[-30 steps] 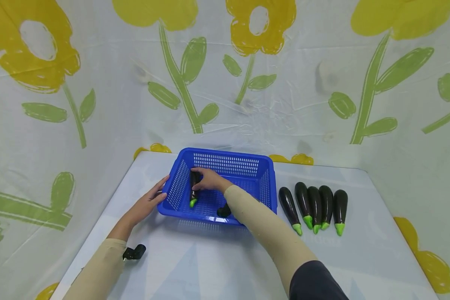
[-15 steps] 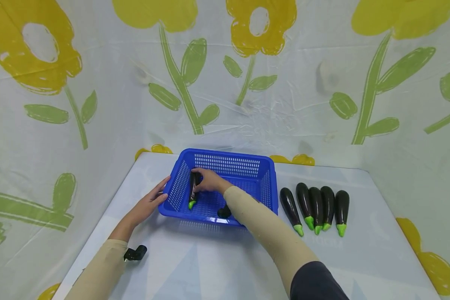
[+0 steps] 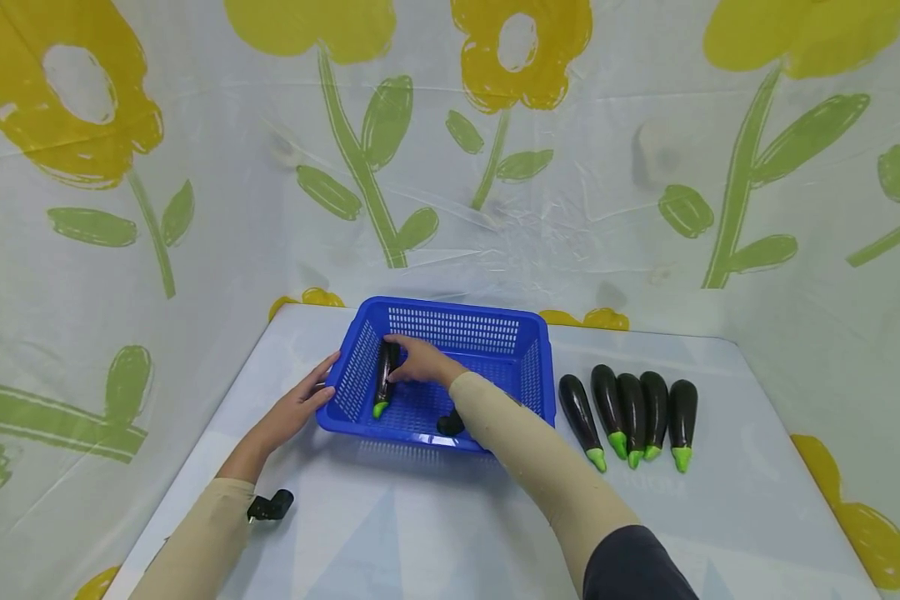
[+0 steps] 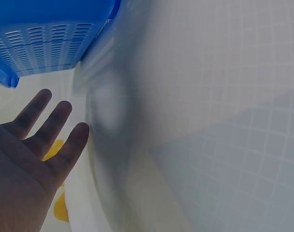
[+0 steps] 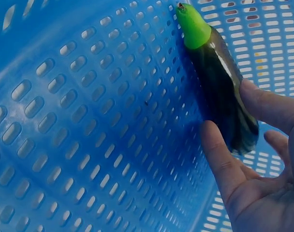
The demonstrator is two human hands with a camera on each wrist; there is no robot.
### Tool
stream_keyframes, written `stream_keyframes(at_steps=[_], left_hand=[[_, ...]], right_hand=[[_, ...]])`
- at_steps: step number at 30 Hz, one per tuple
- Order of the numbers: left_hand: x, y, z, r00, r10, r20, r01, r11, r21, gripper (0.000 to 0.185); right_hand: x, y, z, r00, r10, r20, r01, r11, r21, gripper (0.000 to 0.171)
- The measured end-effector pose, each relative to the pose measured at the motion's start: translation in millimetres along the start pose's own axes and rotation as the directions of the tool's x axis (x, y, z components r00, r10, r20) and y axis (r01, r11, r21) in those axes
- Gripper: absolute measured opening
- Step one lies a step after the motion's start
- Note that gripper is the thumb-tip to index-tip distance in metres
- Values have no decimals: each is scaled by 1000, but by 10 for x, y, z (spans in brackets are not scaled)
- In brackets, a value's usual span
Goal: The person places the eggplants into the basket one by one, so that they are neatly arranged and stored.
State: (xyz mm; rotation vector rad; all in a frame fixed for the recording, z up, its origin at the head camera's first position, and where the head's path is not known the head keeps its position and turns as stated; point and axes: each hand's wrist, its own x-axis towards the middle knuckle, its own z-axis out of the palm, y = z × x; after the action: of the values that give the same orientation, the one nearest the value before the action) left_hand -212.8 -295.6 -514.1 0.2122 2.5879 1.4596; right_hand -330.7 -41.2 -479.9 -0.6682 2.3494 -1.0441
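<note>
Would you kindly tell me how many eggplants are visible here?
6: five eggplants lie side by side on the table right of the blue basket, and one eggplant inside it under the right hand. The forearm may hide more.

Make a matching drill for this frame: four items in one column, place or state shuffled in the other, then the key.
1. right hand
2. left hand
3. row of five eggplants
4. basket

A. lies on the table right of the basket
B. open, at the basket's outer left wall
C. blue, perforated, holds an eggplant
D. grips the eggplant inside the basket

Pairs: 1-D, 2-B, 3-A, 4-C
</note>
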Motion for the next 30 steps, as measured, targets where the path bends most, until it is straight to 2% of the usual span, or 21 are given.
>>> stream_keyframes(at_steps=[11, 19, 30], left_hand=[[-10, 9, -2, 1000, 1, -5, -1, 1000, 8, 65], [-11, 9, -3, 1000, 9, -3, -8, 1000, 11, 65], [-15, 24, -6, 1000, 10, -4, -10, 1000, 18, 64]], right_hand=[[-77, -37, -105, 1000, -4, -13, 5, 1000, 13, 74], [-117, -33, -198, 1000, -4, -31, 8, 993, 122, 73], [-232, -68, -300, 999, -19, -30, 23, 985, 168, 71]])
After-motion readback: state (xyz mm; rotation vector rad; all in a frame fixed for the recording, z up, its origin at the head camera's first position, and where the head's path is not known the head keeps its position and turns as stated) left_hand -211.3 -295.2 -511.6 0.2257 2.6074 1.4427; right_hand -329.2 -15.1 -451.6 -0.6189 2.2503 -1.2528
